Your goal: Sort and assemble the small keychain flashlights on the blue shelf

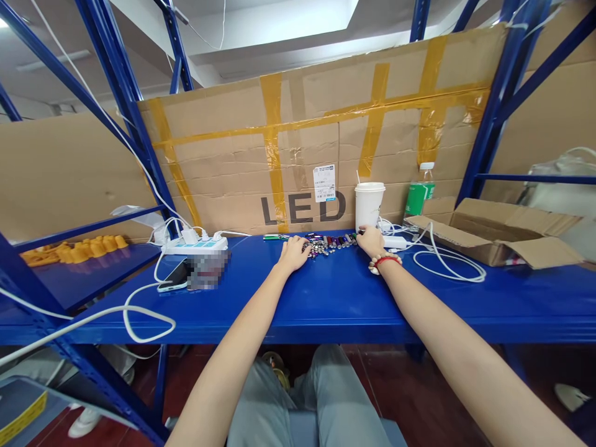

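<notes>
A row of small, shiny objects with coloured bodies and metallic ends (328,243) lies along the back of the blue table; their kind is too small to make out. At the row's left end rests my left hand (294,252), its fingers slightly apart and touching the nearest pieces. My right hand (371,241), with a beaded bracelet at the wrist, is at the right end, fingers curled in; whatever they hold is hidden. Right behind that hand stands a white lidded cup (369,202) with a straw. A green slim item (275,237) lies left of the row.
On the left are a white power strip (198,246) and a phone (175,277) with cables. White cables (449,257), a green-labelled bottle (420,189) and an open cardboard box (488,233) stand to the right. A taped cardboard panel (223,174) closes the back between blue posts.
</notes>
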Motion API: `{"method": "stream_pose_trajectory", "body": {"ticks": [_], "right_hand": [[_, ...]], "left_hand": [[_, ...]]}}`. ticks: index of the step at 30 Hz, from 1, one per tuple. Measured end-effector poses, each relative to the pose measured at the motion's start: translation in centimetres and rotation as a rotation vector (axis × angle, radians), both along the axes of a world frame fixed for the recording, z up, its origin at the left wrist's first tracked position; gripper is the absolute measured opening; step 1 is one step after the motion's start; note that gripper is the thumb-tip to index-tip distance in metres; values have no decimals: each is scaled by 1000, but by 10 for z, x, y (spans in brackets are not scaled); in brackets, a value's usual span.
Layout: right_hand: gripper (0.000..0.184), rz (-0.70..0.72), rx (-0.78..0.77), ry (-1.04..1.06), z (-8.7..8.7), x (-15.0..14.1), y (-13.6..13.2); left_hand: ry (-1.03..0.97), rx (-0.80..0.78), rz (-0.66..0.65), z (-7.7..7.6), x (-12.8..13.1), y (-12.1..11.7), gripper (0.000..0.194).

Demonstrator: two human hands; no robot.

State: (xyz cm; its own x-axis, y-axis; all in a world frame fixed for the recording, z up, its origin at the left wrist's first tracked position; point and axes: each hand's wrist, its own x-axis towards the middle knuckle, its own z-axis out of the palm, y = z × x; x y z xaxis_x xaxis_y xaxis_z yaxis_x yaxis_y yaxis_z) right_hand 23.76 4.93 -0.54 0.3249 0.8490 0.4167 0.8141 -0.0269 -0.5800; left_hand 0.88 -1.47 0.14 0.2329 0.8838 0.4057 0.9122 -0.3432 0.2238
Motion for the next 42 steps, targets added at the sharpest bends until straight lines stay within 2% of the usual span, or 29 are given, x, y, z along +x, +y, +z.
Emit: {"method": "stream_pose_trajectory", "body": {"ticks": [7, 15, 30, 42], "right_hand": [[40, 20, -67, 27, 0, 1, 2], [38, 40, -87, -1, 1, 1, -1], [33, 55, -201, -248, 4, -11, -6], [34, 57, -201, -287, 3, -13, -7]], "left_hand": [[-8, 12, 106, 4, -1, -4, 27], [0, 2, 104, 4, 0, -4, 26], [16, -13, 97, 3, -1, -3, 28], [31, -25, 110, 1, -1, -1, 27]]}}
